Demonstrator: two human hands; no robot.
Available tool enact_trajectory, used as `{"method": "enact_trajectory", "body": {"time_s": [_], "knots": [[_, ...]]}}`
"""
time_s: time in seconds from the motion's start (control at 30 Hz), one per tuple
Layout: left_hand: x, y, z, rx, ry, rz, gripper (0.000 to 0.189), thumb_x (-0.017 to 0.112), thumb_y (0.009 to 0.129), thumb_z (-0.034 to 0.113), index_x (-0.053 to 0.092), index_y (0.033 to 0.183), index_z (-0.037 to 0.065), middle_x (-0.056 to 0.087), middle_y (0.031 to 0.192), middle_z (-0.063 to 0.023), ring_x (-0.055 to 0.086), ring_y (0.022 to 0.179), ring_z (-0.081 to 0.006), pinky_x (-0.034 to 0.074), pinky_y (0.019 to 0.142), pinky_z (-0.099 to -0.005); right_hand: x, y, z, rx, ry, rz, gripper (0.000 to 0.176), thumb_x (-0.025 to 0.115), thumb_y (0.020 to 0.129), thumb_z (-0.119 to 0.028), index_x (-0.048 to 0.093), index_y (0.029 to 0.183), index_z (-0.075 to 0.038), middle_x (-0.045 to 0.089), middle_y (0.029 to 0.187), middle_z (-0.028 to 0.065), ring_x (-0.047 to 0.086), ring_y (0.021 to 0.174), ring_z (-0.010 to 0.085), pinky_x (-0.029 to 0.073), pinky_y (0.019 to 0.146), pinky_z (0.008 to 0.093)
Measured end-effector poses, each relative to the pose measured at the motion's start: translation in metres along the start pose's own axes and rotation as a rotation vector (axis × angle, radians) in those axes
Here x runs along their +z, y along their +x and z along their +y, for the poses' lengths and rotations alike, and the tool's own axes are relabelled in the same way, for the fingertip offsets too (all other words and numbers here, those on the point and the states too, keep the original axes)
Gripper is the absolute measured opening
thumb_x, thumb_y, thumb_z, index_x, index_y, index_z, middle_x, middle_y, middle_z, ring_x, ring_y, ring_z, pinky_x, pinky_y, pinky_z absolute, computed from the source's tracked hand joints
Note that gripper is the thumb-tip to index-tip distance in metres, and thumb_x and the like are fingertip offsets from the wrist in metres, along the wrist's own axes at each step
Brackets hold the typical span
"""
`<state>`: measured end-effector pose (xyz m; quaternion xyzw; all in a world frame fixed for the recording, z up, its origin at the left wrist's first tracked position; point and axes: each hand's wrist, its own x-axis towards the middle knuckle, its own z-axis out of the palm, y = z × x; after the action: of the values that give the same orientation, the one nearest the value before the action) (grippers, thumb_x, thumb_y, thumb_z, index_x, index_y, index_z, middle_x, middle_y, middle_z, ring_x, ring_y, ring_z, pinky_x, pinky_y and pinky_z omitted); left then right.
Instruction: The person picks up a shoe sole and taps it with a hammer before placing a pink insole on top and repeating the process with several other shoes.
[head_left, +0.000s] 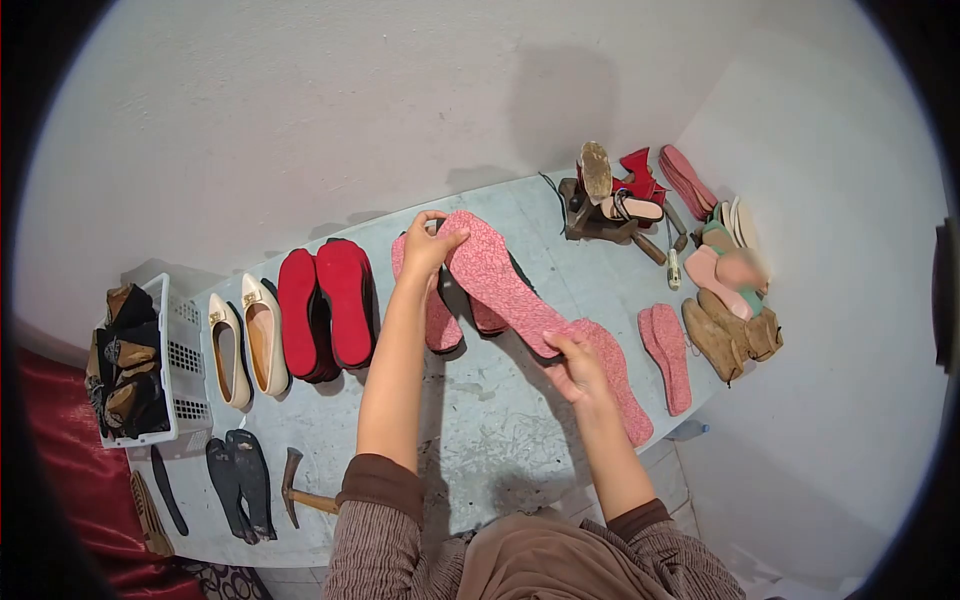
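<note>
A pink speckled insole (505, 285) is held up above the table between my two hands. My left hand (430, 248) pinches its wide upper end, thumb on the face. At the narrower lower end, my right hand (575, 365) grips it with the thumb on top. Below and behind it, more pink insoles (443, 325) lie on dark pieces, partly hidden by my left hand and the held insole. Another pink insole (618, 385) rests on the table beside my right hand.
Red soles (345, 305) are stacked left, beside cream flats (262, 335) and a white basket (185, 345). A hammer (292, 488) and black soles (240, 485) lie near the front edge. Tools, a metal shoe stand (577, 210), brown boots (712, 338) and a pink insole pair (666, 358) sit right.
</note>
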<state>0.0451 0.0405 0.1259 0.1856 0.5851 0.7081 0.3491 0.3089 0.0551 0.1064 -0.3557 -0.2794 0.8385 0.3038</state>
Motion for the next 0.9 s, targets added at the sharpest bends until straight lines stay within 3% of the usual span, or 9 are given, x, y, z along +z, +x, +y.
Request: {"method": "enact_trajectory", "body": {"time_s": [0.17,0.23,0.4,0.47,0.57,0.6,0.7,0.73,0.9], "knots": [[-0.005,0.031,-0.021,-0.13,-0.072,0.121,0.046,0.072,0.069,-0.003,0.048,0.108,-0.005,0.059,0.085,-0.0122,0.058,0.068,-0.0156,0.048,0.061,-0.0252,0.01,0.022,0.019,0.063,-0.116,0.031,0.03,0.061,0.079,0.003,0.054,0.108,0.002,0.062,0.101,0.012,0.063,0.088,0.0195,0.055,0.076,0.0331],[-0.012,0.041,-0.031,-0.025,-0.017,0.147,0.047,0.072,0.069,-0.002,0.049,0.11,-0.01,0.061,0.082,-0.0111,0.059,0.072,-0.0154,0.048,0.062,-0.0246,0.015,0.027,0.028,0.051,-0.163,0.032,0.032,0.064,0.078,0.0,0.054,0.109,0.002,0.062,0.1,0.0126,0.062,0.085,0.0166,0.051,0.077,0.0282],[-0.028,0.056,-0.03,0.086,0.479,0.417,0.042,0.074,0.068,0.007,0.058,0.105,-0.003,0.064,0.084,-0.0124,0.061,0.077,-0.0219,0.047,0.069,-0.0311,0.039,0.042,0.057,-0.132,-0.442,-0.053,0.039,0.068,0.079,-0.008,0.053,0.111,0.006,0.063,0.094,0.0098,0.059,0.082,0.0101,0.046,0.071,0.0214],[-0.04,0.065,-0.037,0.257,0.679,0.57,0.035,0.073,0.068,0.011,0.062,0.099,0.002,0.065,0.088,-0.0154,0.062,0.079,-0.0305,0.047,0.072,-0.0375,0.045,0.054,0.077,-0.279,-0.532,-0.072,0.039,0.068,0.079,-0.013,0.055,0.109,0.007,0.064,0.09,0.0092,0.058,0.076,0.0091,0.045,0.064,0.0224],[-0.051,0.074,-0.049,0.197,0.843,0.625,0.035,0.073,0.069,0.014,0.061,0.1,0.005,0.064,0.094,-0.0169,0.058,0.09,-0.0354,0.044,0.078,-0.0407,0.058,0.059,0.085,-0.245,-0.869,-0.016,0.041,0.071,0.076,-0.017,0.057,0.107,0.005,0.063,0.086,0.0124,0.057,0.07,0.0087,0.046,0.061,0.0244],[-0.051,0.073,-0.051,0.197,0.845,0.626,0.035,0.073,0.069,0.014,0.061,0.1,0.005,0.064,0.094,-0.0169,0.058,0.09,-0.0354,0.044,0.078,-0.0407,0.062,0.058,0.087,-0.259,-1.026,0.023,0.042,0.071,0.074,-0.019,0.057,0.106,0.005,0.061,0.084,0.0181,0.059,0.065,0.0162,0.046,0.058,0.0289],[-0.05,0.064,-0.065,0.106,1.064,0.714,0.035,0.071,0.07,0.014,0.059,0.103,0.007,0.062,0.099,-0.0151,0.053,0.097,-0.036,0.041,0.083,-0.042,0.058,0.065,0.105,-0.443,-1.213,-0.004,0.039,0.07,0.075,-0.016,0.058,0.106,0.005,0.06,0.079,0.0133,0.052,0.053,0.0117,0.044,0.053,0.0255],[-0.05,0.061,-0.071,0.076,1.061,0.702,0.036,0.069,0.072,0.012,0.058,0.106,0.007,0.06,0.101,-0.0156,0.052,0.098,-0.0363,0.04,0.084,-0.0423,0.056,0.066,0.111,-0.455,-1.249,-0.047,0.041,0.068,0.075,-0.013,0.056,0.111,0.003,0.059,0.086,0.0189,0.058,0.063,0.0234,0.047,0.061,0.0322],[-0.054,0.068,-0.108,0.235,1.082,0.768,0.033,0.062,0.076,0.006,0.056,0.108,0.005,0.057,0.101,-0.0164,0.051,0.096,-0.0362,0.04,0.084,-0.0429,0.065,0.061,0.12,-0.472,-1.412,-0.062,0.046,0.062,0.078,-0.012,0.049,0.12,-0.001,0.053,0.105,0.021,0.055,0.091,0.0344,0.046,0.076,0.0418]]}}
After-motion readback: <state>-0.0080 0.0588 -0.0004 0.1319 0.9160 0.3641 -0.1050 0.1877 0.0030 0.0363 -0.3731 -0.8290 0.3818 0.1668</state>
